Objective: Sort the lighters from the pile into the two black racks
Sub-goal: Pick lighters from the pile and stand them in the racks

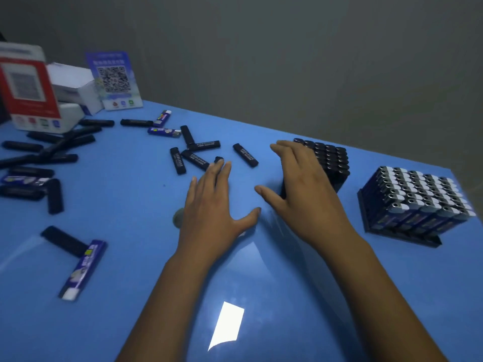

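Left hand (211, 205) flat above the blue surface (130, 322), fingers (222, 168) straight and slightly apart, tips near a black lighter (218, 160). Right hand (300, 189) spread over the near side of the black rack (332, 163), fingers apart and holding nothing; contact with the rack hard to tell. Full of black lighters, that rack. Well to the right, a second rack (407, 236) packed with blue lighters (418, 197). Loose black lighters (198, 155) scattered beyond the left hand, more piled at far left (39, 158). One blue lighter (81, 270) at near left. QR cards (115, 79) and white boxes (73, 84) at the far corner.
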Tool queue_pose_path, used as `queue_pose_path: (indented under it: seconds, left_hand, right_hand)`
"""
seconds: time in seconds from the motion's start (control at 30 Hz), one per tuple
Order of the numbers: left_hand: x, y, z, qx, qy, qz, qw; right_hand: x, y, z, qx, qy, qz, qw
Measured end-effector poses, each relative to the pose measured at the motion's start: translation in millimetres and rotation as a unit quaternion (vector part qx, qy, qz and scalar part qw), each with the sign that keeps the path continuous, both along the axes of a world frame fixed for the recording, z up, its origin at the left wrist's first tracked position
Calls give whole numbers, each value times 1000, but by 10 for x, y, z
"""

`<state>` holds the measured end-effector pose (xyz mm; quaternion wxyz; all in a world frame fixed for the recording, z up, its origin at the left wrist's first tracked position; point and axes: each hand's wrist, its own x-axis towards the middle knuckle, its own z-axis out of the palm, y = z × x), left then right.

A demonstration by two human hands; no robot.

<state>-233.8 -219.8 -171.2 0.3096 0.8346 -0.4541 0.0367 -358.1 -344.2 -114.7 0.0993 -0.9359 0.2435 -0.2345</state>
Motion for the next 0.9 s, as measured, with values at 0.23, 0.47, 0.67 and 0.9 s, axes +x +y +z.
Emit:
queue_pose_path:
  seconds: [0.23, 0.47, 0.67, 0.9]
  left_hand:
    - [669, 897, 203, 42, -21, 78, 996]
    - [1270, 1576, 341, 48, -24, 127, 990]
    - [1899, 1923, 357, 51, -6, 134, 990]
    - [2693, 2449, 247, 85, -4, 121, 989]
  right_hand:
    - [562, 541, -31, 9, 38, 61, 997]
    - [1334, 990, 82, 22, 36, 93, 995]
    - [1996, 1378, 59, 19, 64, 96, 993]
    - [2700, 1761, -2, 22, 75, 88, 993]
